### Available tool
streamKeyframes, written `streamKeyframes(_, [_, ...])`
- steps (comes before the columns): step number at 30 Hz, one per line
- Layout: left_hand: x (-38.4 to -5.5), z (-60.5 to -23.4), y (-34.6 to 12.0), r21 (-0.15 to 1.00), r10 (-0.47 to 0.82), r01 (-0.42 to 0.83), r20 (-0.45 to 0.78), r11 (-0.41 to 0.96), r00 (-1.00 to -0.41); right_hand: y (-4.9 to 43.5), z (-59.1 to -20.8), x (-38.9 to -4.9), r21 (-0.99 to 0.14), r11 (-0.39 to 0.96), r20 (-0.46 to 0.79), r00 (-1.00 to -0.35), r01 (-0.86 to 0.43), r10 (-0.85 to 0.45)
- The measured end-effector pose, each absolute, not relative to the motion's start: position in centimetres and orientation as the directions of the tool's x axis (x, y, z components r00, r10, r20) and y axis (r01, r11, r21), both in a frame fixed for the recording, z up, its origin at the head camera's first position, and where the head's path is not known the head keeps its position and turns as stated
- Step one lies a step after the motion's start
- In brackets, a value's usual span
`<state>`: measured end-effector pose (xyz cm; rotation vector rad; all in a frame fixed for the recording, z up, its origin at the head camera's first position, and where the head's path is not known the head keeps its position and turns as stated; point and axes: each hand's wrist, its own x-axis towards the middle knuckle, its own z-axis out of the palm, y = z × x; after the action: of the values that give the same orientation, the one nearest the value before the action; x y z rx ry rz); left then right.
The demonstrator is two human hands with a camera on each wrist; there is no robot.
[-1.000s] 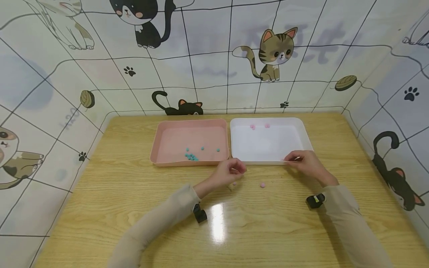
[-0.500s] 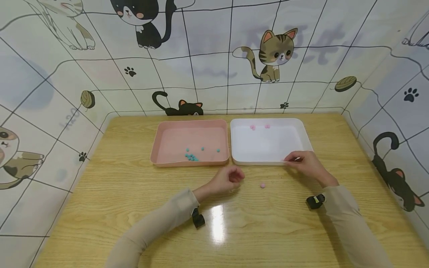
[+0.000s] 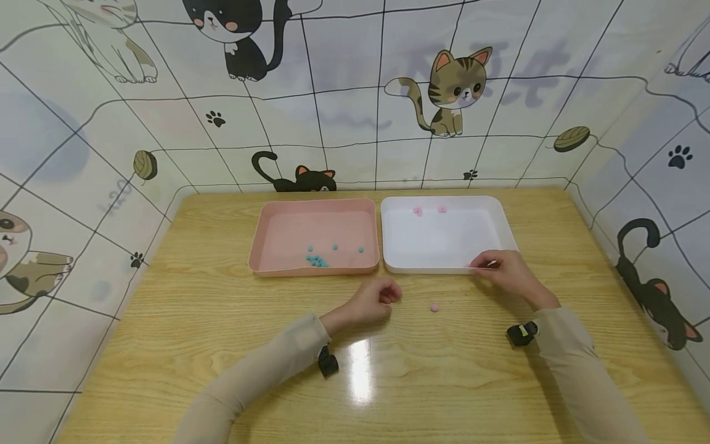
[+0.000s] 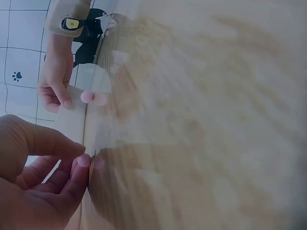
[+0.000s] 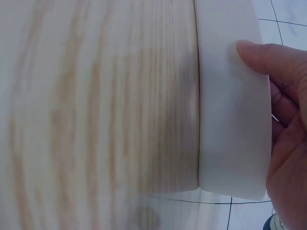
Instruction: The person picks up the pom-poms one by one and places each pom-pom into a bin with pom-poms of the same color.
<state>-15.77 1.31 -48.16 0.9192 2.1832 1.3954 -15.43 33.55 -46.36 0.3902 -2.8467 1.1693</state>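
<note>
In the head view, my left hand (image 3: pixel 373 301) is low over the table in front of the two trays. Its thumb and fingertips pinch a small pink ball (image 4: pixel 83 160), seen in the left wrist view right at the wooden surface. A second pink ball (image 3: pixel 434 308) lies on the table to the right of that hand. My right hand (image 3: pixel 507 274) grips the front wall of the white tray (image 3: pixel 444 270) near its right corner. The thumb presses the outer face of the wall (image 5: pixel 230 129), with the other fingers behind it.
Left of the white tray stands a pink tray (image 3: pixel 277 231) holding several small teal balls (image 3: pixel 317 261). Small pink pieces (image 3: pixel 418 211) sit at the back of the white tray. Behind the wooden table (image 3: pixel 444 382) rises a cat-print backdrop (image 3: pixel 344 111).
My left hand has come down and slightly toward me, over the pink ball that showed beneath it earlier, and its fingers have closed together. My right hand stays on the tray wall.
</note>
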Motion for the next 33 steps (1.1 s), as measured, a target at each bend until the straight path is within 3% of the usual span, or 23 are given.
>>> streamKeyframes(10, [-15.9, -47.97, 1.35, 0.885, 0.72, 0.364, 0.048, 0.291, -0.692, 33.7, -46.45, -15.51, -0.69, 0.682, 0.131, -0.968, -0.244, -0.213])
streamKeyframes(22, [-16.11, -47.94, 1.27, 0.83, 0.773, 0.477, 0.093, 0.288, -0.628, 33.74, -46.29, -15.58, -0.678, 0.697, 0.116, -0.971, -0.232, -0.209])
streamKeyframes(33, [-16.43, -48.04, 1.03, 0.891, 0.757, 0.347, 0.007, 0.291, -0.653, 33.71, -46.55, -15.58, -0.674, 0.695, 0.129, -0.966, -0.25, -0.222])
